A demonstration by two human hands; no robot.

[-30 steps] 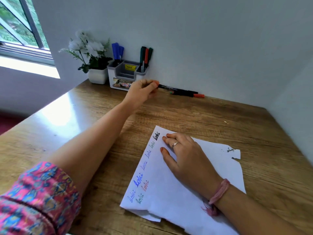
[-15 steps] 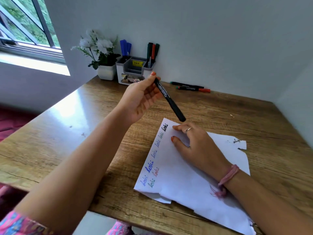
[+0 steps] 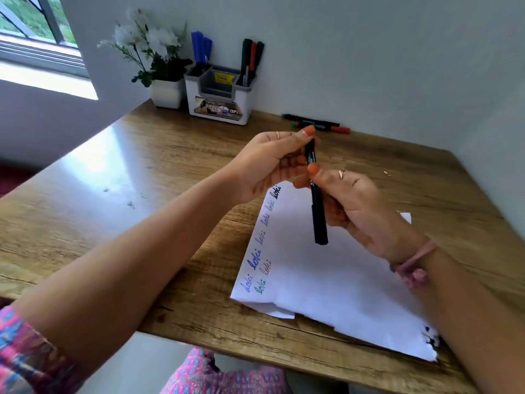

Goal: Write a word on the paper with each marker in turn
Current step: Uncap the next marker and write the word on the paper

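Note:
A black marker (image 3: 317,211) stands nearly upright above the white paper (image 3: 335,280). My left hand (image 3: 272,163) pinches its upper end between thumb and fingers. My right hand (image 3: 360,206) grips its middle, with the lower end sticking out below. The paper lies on the wooden desk (image 3: 142,194), and a row of handwritten words in blue, black, red and green runs along its left edge. Two more markers (image 3: 318,123) lie against the back wall. Others stand in a white organiser (image 3: 220,95).
A white pot of white flowers (image 3: 159,66) stands left of the organiser in the back corner. A window (image 3: 34,32) is at the upper left. The paper's torn right corner (image 3: 429,342) reaches the desk's near edge.
My left hand picked the black marker up from the back of the desk and brought it over the paper. My right hand lifted off the paper and took hold of the marker too.

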